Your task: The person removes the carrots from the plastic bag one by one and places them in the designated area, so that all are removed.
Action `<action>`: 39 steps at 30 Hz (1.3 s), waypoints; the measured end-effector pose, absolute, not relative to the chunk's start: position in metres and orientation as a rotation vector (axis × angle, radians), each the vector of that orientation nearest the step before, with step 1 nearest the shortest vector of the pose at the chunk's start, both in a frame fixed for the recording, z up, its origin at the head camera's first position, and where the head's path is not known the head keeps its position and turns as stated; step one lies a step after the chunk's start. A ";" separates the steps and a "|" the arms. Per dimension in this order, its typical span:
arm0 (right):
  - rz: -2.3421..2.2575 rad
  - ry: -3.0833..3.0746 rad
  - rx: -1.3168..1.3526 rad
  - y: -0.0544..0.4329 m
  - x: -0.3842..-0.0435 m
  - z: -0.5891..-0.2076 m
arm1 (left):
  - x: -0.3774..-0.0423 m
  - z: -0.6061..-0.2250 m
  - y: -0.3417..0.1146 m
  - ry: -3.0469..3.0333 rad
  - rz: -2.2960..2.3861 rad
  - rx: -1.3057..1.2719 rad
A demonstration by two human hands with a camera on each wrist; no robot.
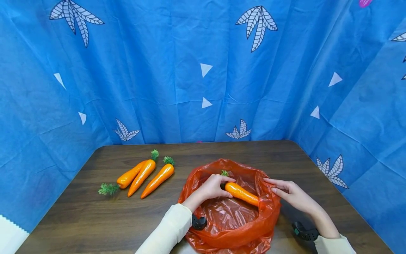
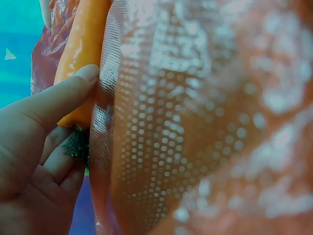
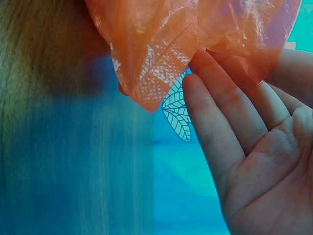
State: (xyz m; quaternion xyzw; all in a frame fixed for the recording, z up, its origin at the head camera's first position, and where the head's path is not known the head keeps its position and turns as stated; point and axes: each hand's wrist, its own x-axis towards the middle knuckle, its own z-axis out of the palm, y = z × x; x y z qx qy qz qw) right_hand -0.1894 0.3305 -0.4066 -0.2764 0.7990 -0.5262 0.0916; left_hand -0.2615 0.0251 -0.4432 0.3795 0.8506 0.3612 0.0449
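A red plastic bag (image 1: 234,241) stands on the table with its mouth spread wide. Inside its mouth, my left hand (image 1: 211,188) grips an orange carrot (image 1: 242,194) near its leafy end, the tip slanting toward the bag's right wall. The left wrist view shows the thumb pressed on the carrot (image 2: 83,44), its green leaves (image 2: 76,143) by the fingers. At the right side of the bag, my right hand (image 1: 296,198) pinches the rim between thumb and fingers. In the right wrist view those fingers (image 3: 215,105) are fairly straight against the thin plastic (image 3: 151,63).
Three more carrots lie at the table's left: one with its leaves toward the front left (image 1: 127,178), one across it (image 1: 144,176), and one alongside (image 1: 158,180). A blue patterned curtain (image 1: 190,77) encloses the back and sides of the wooden table (image 1: 104,218).
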 end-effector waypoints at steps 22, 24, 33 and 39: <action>-1.548 2.422 -0.797 0.330 -0.191 -0.409 | -0.254 -0.439 0.003 2.612 1.268 1.074; -1.539 2.429 -0.800 0.330 -0.191 -0.408 | -0.254 -0.436 -0.001 2.619 1.296 1.059; -1.557 2.402 -0.816 0.330 -0.188 -0.406 | -0.252 -0.424 -0.014 2.542 1.538 0.907; -1.559 2.400 -0.825 0.330 -0.188 -0.406 | -0.249 -0.414 -0.018 2.508 1.676 0.832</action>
